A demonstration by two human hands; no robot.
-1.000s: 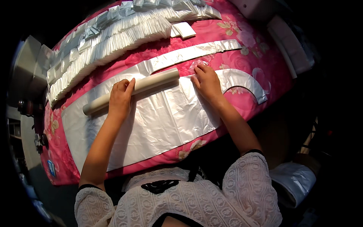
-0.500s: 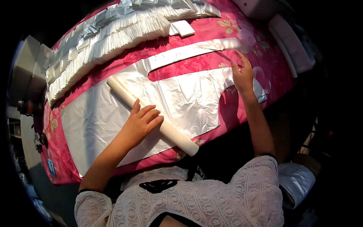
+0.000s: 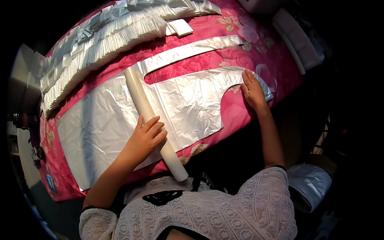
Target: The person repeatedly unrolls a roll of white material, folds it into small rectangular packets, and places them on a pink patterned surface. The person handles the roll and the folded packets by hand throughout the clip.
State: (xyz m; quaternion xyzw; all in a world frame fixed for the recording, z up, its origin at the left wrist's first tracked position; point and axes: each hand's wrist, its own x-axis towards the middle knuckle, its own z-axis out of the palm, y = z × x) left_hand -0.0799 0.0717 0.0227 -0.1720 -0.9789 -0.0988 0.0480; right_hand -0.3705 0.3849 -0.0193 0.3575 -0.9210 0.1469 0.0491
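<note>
A thin, shiny white plastic apron (image 3: 188, 104) lies spread over the table, creased, with a long strap at the far side and a curved cutout at the right. Across its middle slants a smooth white tube (image 3: 173, 162), its near end sticking out past the table edge. My left hand (image 3: 145, 141) is on the tube, thumb on one side and fingers bent over the top. My right hand (image 3: 254, 91) lies flat on the apron's right end beside the cutout, fingers stretched out and holding nothing.
Long rows of folded white packets (image 3: 108, 50) line the far side of the table. A pink flowered cloth (image 3: 188, 62) covers the tabletop. A pale box (image 3: 292, 42) stands at the far right, and a silvery bag (image 3: 310, 182) is low at the right.
My left hand has turned the tube to a steeper slant, its near end swinging left. My right hand has come down from the strap side and flattened onto the apron's right end.
</note>
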